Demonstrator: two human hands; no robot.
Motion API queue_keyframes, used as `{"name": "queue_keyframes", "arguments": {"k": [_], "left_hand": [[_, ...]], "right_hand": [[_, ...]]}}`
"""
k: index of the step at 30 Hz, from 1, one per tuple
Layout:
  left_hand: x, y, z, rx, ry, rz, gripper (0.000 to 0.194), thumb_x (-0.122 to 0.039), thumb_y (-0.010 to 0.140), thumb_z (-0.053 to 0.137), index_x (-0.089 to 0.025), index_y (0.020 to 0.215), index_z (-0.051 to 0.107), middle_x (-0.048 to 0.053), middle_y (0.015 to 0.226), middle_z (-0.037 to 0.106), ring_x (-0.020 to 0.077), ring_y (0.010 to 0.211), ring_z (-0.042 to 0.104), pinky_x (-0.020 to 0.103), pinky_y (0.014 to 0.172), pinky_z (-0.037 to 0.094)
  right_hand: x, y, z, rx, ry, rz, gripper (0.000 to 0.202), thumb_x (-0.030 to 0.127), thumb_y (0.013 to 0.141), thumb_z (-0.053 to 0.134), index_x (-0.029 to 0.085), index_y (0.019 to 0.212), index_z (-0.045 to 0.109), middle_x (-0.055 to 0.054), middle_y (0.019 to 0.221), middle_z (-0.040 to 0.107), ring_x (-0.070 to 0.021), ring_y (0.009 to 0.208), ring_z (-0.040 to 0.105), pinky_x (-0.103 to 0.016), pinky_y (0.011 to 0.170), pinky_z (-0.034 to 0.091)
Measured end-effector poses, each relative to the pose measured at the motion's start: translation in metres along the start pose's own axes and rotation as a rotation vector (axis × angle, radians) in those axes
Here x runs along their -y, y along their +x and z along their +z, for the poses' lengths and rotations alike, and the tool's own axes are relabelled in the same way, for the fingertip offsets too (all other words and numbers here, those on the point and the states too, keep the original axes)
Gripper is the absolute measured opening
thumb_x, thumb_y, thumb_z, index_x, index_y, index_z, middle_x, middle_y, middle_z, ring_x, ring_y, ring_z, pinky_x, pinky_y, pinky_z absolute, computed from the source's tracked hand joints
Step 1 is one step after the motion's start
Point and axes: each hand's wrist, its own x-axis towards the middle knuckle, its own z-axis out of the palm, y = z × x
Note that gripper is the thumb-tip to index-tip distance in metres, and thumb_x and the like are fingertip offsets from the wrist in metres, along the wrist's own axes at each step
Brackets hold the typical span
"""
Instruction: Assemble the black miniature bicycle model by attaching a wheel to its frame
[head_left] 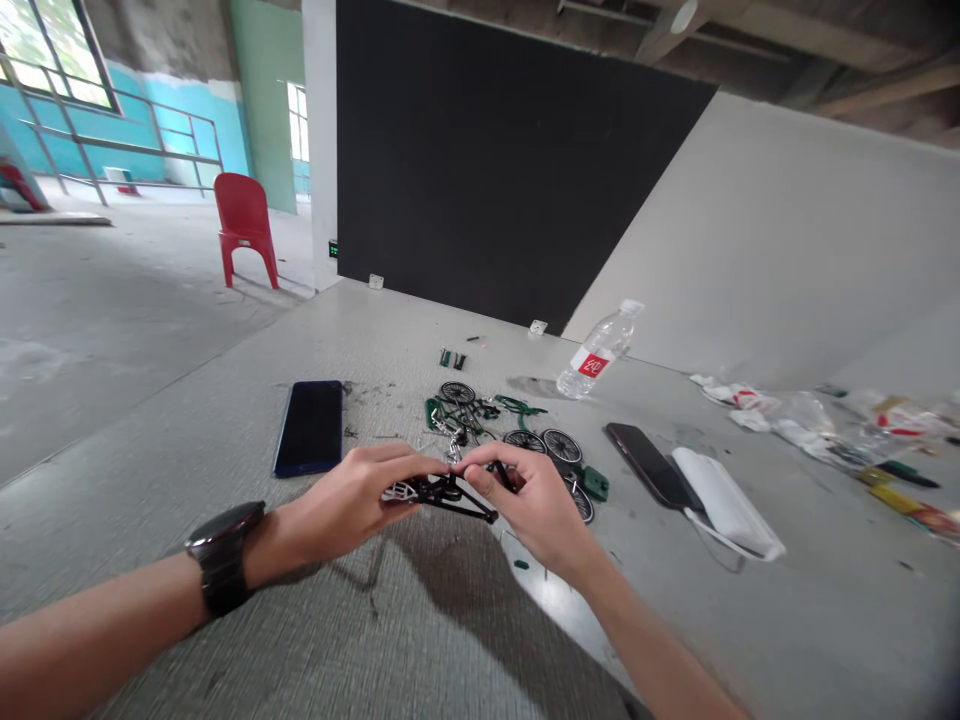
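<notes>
My left hand (360, 490) grips a small black model bicycle frame (469, 503) just above the table, its fingers closed over one end. From the other side my right hand (536, 505) pinches thumb and forefinger together at the top of the frame. A short black rod (505, 477) is tucked in the right hand; its kind cannot be made out. The fingertips of both hands meet and hide what lies between them. Just beyond them are miniature spoked wheels (562, 446), a green bicycle frame (521, 405) and a dark green piece (596, 484).
A phone (309, 428) lies to the left. At the right are a second phone (649, 465) and a white object (726, 502) with a strap. Behind stands a water bottle (600, 352). Plastic wrappers (810, 420) litter the far right. Near my right wrist is a tiny green part (521, 565).
</notes>
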Motion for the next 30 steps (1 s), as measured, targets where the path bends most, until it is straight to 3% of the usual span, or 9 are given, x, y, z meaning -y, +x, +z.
{"name": "queue_keyframes", "arguments": {"k": [4, 9, 17, 22, 26, 30], "left_hand": [[0.002, -0.003, 0.000, 0.001, 0.078, 0.029, 0.042, -0.010, 0.089, 0.059, -0.022, 0.130, 0.057, 0.009, 0.110, 0.069, 0.0226, 0.101, 0.065, 0.041, 0.086, 0.056], [0.003, -0.004, 0.000, -0.009, 0.138, 0.048, 0.046, -0.006, 0.087, 0.057, -0.021, 0.130, 0.057, 0.010, 0.110, 0.068, 0.0231, 0.101, 0.065, 0.041, 0.085, 0.056], [-0.002, 0.002, -0.001, -0.034, -0.069, -0.027, 0.026, -0.022, 0.092, 0.060, -0.020, 0.118, 0.065, 0.007, 0.103, 0.073, 0.0172, 0.090, 0.069, 0.032, 0.080, 0.056], [-0.004, 0.006, 0.000, -0.033, -0.111, -0.060, 0.024, -0.026, 0.092, 0.062, -0.020, 0.114, 0.067, 0.006, 0.104, 0.075, 0.0183, 0.093, 0.071, 0.034, 0.082, 0.057], [-0.003, 0.006, 0.001, -0.031, -0.102, -0.057, 0.023, -0.027, 0.092, 0.061, -0.020, 0.114, 0.067, 0.007, 0.104, 0.075, 0.0185, 0.092, 0.071, 0.033, 0.081, 0.057], [-0.001, 0.001, -0.002, 0.004, 0.031, 0.025, 0.032, -0.019, 0.093, 0.058, -0.021, 0.125, 0.060, 0.009, 0.110, 0.071, 0.0203, 0.098, 0.068, 0.037, 0.084, 0.057]], "right_hand": [[0.002, -0.001, -0.003, 0.036, -0.022, 0.021, 0.032, 0.052, 0.090, 0.059, 0.024, 0.094, 0.073, -0.004, 0.087, 0.071, -0.0147, 0.065, 0.053, -0.028, 0.057, 0.036], [0.001, -0.002, -0.003, 0.008, -0.049, 0.046, 0.031, 0.052, 0.089, 0.061, 0.025, 0.099, 0.073, 0.001, 0.066, 0.060, -0.0114, 0.052, 0.037, -0.027, 0.049, 0.026], [-0.007, 0.000, 0.001, -0.005, 0.119, 0.062, 0.027, 0.049, 0.086, 0.066, 0.025, 0.096, 0.073, -0.003, 0.082, 0.069, -0.0123, 0.059, 0.046, -0.028, 0.054, 0.034], [-0.014, 0.002, 0.003, 0.011, 0.163, 0.081, 0.029, 0.051, 0.086, 0.065, 0.024, 0.094, 0.074, -0.003, 0.076, 0.068, -0.0108, 0.053, 0.042, -0.027, 0.049, 0.031], [-0.013, 0.002, 0.003, 0.033, 0.164, 0.096, 0.030, 0.051, 0.086, 0.065, 0.023, 0.093, 0.073, -0.003, 0.075, 0.067, -0.0094, 0.051, 0.039, -0.027, 0.047, 0.029], [-0.008, 0.001, -0.006, 0.019, 0.136, 0.087, 0.032, 0.051, 0.089, 0.060, 0.023, 0.102, 0.069, -0.003, 0.083, 0.065, -0.0101, 0.055, 0.041, -0.027, 0.050, 0.033]]}}
